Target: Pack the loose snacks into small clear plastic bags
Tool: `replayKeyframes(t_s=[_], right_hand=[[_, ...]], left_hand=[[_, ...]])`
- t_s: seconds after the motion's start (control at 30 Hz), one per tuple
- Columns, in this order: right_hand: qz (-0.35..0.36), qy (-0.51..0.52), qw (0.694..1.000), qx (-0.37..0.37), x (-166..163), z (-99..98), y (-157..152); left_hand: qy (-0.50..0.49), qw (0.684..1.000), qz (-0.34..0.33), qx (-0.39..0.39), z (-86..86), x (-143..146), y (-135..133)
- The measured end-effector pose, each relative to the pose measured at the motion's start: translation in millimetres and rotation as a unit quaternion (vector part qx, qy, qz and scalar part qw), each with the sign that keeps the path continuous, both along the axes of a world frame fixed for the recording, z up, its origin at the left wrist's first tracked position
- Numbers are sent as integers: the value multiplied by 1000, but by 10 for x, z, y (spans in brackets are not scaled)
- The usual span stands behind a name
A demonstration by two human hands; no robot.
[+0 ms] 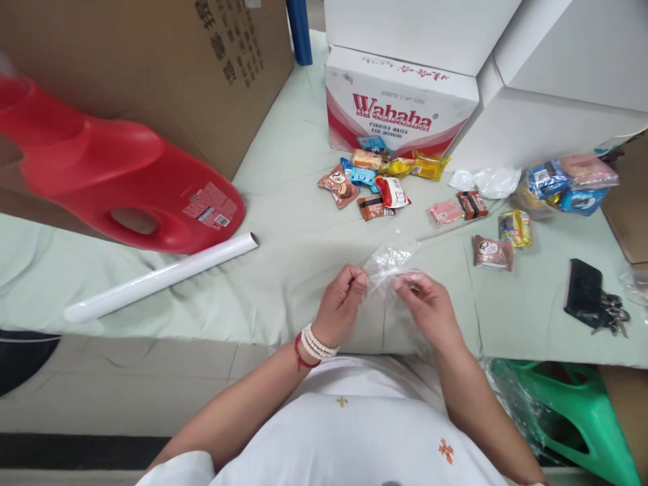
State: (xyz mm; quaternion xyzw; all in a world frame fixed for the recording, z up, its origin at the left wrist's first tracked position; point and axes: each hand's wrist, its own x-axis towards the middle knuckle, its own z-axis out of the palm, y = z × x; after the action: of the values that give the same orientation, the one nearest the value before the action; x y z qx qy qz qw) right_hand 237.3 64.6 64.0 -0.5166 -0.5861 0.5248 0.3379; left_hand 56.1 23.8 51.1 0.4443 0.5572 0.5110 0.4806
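Observation:
Between my two hands is a clear plastic bag [389, 260], crumpled, stretched out over the front part of the cloth-covered table. My left hand [344, 297] pinches its left side, fingers curled in. With thumb and fingers pressed together, my right hand [428, 304] grips the right side. Beyond the bag lies a pile of small wrapped snacks, among them a brown packet [338, 186] and a red and white packet [393, 193]. Farther right are a pink packet [445, 213] and another brown packet [493, 253]. Whether the bag contains anything I cannot tell.
A Wahaha carton [399, 101] stands behind the snacks. At left, a red jug [126, 175] leans beside a white tube [162, 277]. A filled snack bag [567, 185], a black key case [584, 293] and a green stool [582, 412] are at right.

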Motion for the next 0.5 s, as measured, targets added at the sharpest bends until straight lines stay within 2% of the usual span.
replayKeyframes(t_s=[0.07, 0.17, 0.27, 0.33, 0.4, 0.5], right_hand=[[-14, 29, 999, 31, 100, 61, 73], [10, 60, 996, 59, 305, 240, 109], [51, 116, 992, 7, 493, 461, 79], [91, 137, 986, -40, 601, 606, 78], [123, 123, 983, -55, 694, 741, 118], [137, 63, 988, -32, 784, 899, 235]], left_hand=[[-20, 999, 31, 10, 35, -100, 34], [-122, 990, 64, 11, 145, -246, 72], [-188, 980, 72, 1, 315, -364, 90], [-176, 982, 71, 5, 451, -457, 100], [-141, 988, 55, 14, 606, -581, 117], [-74, 997, -26, -15, 853, -794, 169]])
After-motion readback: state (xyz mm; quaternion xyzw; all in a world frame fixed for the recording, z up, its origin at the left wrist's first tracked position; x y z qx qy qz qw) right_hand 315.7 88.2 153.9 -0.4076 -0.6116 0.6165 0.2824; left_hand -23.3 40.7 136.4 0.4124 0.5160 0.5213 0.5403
